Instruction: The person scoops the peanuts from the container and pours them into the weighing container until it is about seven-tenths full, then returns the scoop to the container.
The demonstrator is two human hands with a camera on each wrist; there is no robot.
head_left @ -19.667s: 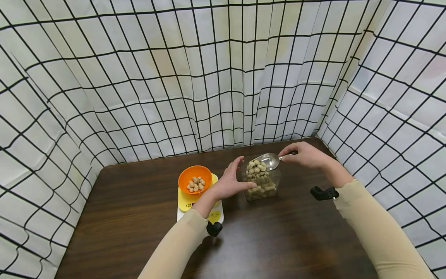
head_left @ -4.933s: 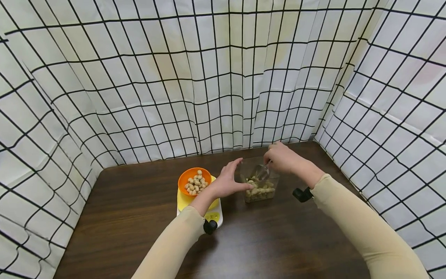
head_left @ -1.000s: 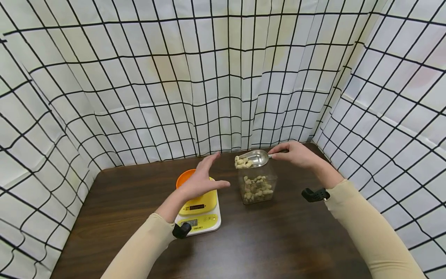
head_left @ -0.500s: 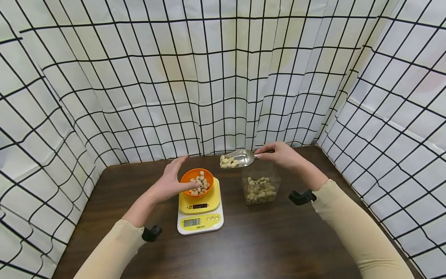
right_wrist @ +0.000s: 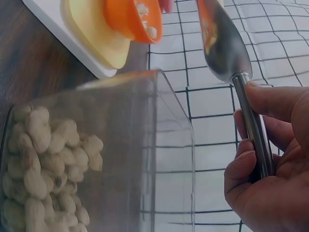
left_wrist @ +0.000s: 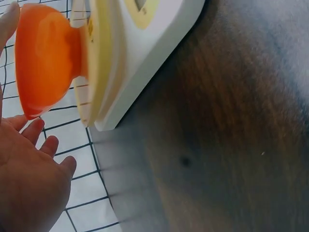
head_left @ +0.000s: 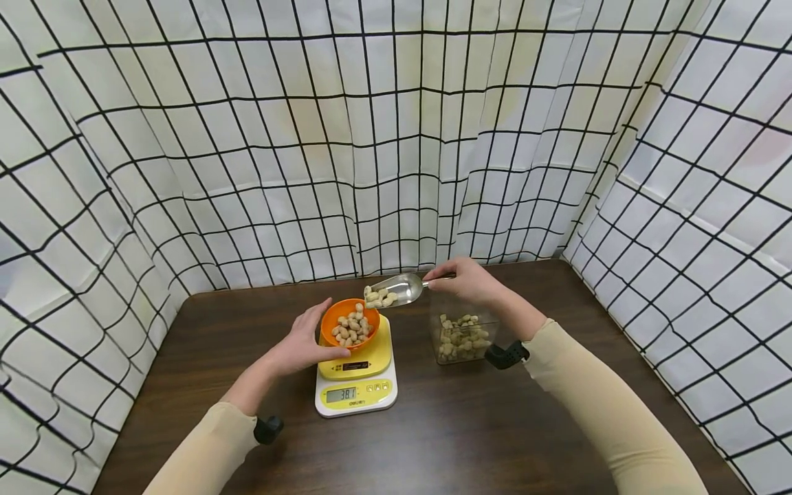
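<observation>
In the head view my right hand (head_left: 464, 280) grips the handle of a metal scoop (head_left: 408, 287). Unshelled peanuts (head_left: 379, 297) lie at the scoop's front end, over the right rim of an orange bowl (head_left: 331, 317). The bowl holds more peanuts (head_left: 351, 328) and stands on a yellow and white kitchen scale (head_left: 385, 354), whose display (head_left: 342, 394) reads 381, any decimal point unclear. My left hand (head_left: 303, 346) spans the bowl's left side, thumb in front. In the left wrist view its fingertips (left_wrist: 35, 126) are at the rim; whether they touch is hard to tell.
A clear, open-topped container (right_wrist: 125, 145) with peanuts (right_wrist: 53, 164) in its lower part stands right of the scale, below my right forearm. White curtain (head_left: 396, 151) with a black grid rises behind and beside the dark wooden table (head_left: 445, 433).
The loaded scoop has travelled left from above the clear container to the bowl's rim. My left hand has left the container's side and come round the bowl. More peanuts lie in the bowl than 19.7 seconds ago.
</observation>
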